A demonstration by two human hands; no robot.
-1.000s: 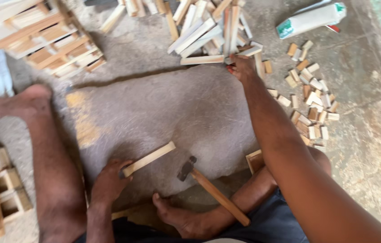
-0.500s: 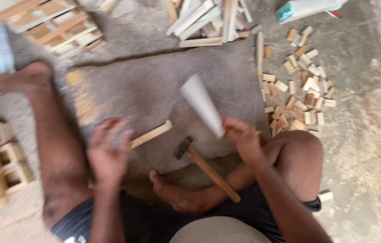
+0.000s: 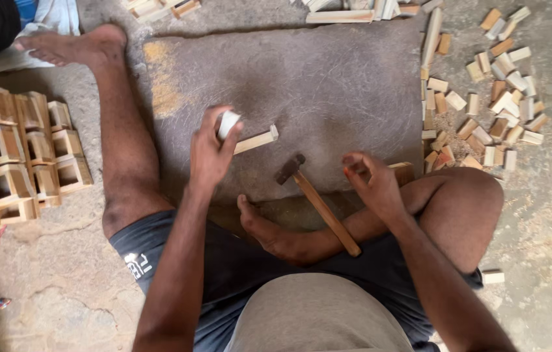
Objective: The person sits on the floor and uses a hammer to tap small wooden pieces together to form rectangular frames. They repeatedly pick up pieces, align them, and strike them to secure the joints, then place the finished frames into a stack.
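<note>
At nine o'clock a stack of small open wooden boxes (image 3: 25, 153) is sitting on the floor beside the person's outstretched leg. Moving rightward, the left hand (image 3: 211, 153) is now closing around a pale wood piece (image 3: 227, 122), fingers curled tight on its end, while a wooden strip (image 3: 255, 140) is lying on the dark stone slab (image 3: 328, 72) just past the fingertips; half a second ago that pale piece was up in the right hand, so it has been passed across. At centre, the hammer (image 3: 318, 202) is resting untouched, head on the slab, handle pointing toward five o'clock. The right hand (image 3: 370, 182) is hovering half curled and looks empty, just beside the hammer, apparently freed for it. At two o'clock, cut wooden blocks (image 3: 497, 98) are lying scattered.
</note>
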